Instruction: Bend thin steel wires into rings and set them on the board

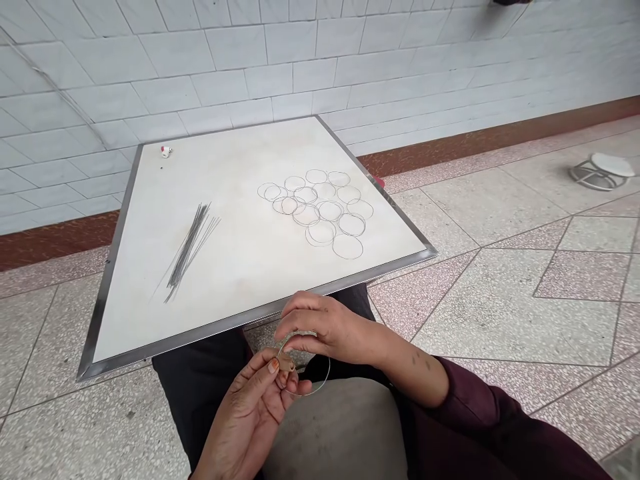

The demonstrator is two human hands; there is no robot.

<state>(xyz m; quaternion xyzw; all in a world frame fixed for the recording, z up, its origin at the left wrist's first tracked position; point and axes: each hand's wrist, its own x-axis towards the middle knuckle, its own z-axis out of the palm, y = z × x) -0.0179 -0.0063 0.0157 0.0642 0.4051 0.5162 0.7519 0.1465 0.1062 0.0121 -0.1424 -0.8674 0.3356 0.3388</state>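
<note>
A thin wire ring (328,379) is between my two hands above my lap. My left hand (255,403) is closed on its left side, thumb and fingers pinching the wire. Something brown, like a wrap or piece of tape (286,363), shows at those fingertips; I cannot tell whether it is worn on a finger or held. My right hand (333,330) curls over the ring's top, its thumb and fingers closed around the wire. Beyond my hands, many similar wire rings (348,258) lie overlapping on the right of the white table (240,280).
A bundle of straight wires (188,247) lies on the table's left half. A small white and red object (166,152) sits near the far left corner. Metal trim edges the table, which stands by a tiled wall (240,53). A low white stool (603,170) is far right.
</note>
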